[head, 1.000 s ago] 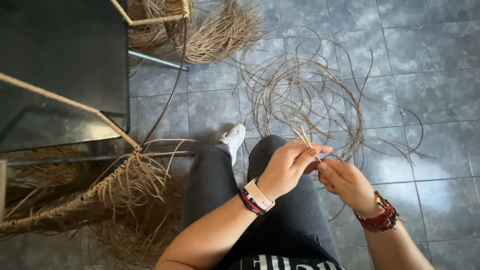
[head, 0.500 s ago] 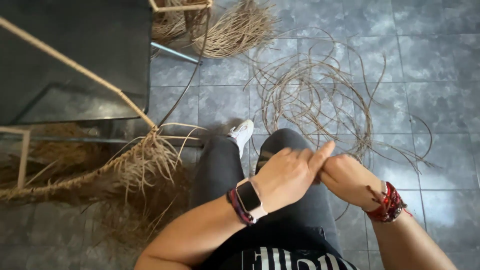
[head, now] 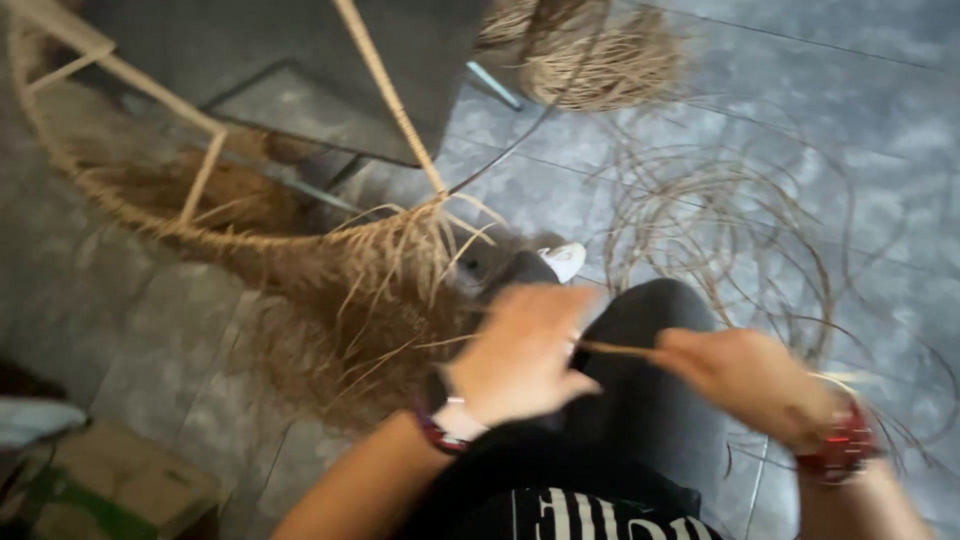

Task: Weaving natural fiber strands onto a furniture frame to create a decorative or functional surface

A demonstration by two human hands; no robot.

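Note:
I sit on a tiled floor with dark trousers and a white shoe (head: 566,258) in view. My left hand (head: 520,352), with a watch on its wrist, and my right hand (head: 745,380), with a red bracelet, are close over my knee. A thin tan reed strand (head: 612,349) runs between them; the right hand grips one end and the left hand's fingers close at the other. The picture is blurred by motion. A half-woven cane frame (head: 250,235) with loose fibre ends stands just left of my left hand.
Loose coils of reed (head: 730,230) lie on the grey tiles to the right. A bundle of dry fibre (head: 590,55) rests at the top. A dark panel (head: 280,50) stands behind the frame. A cardboard box (head: 110,485) sits at lower left.
The view has swung left and down, which brings the cane frame and box into sight. My hands have drawn slightly apart with the strand stretched between them.

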